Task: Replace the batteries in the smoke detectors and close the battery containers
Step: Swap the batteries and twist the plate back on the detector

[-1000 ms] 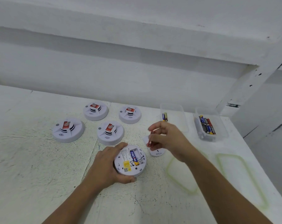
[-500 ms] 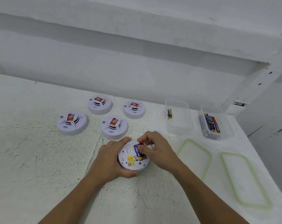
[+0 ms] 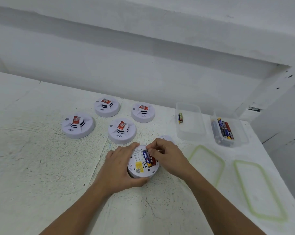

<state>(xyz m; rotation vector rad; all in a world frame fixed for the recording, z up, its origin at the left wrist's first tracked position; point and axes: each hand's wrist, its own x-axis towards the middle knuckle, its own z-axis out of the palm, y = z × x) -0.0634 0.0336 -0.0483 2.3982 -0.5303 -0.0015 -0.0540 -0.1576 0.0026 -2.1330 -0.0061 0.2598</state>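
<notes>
Right grip [image 3: 167, 155] pinching red battery [image 3: 154, 160].

One white smoke detector [image 3: 141, 168] lies upside down, battery bay open with a blue battery [image 3: 146, 157] and a red battery [image 3: 153, 160] inside; four detectors [image 3: 122, 131] sit upright behind.

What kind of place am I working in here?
Probably a bare workroom or utility space: a scuffed white painted table, plain white walls, and clear tubs of batteries beside several smoke detectors.
</notes>
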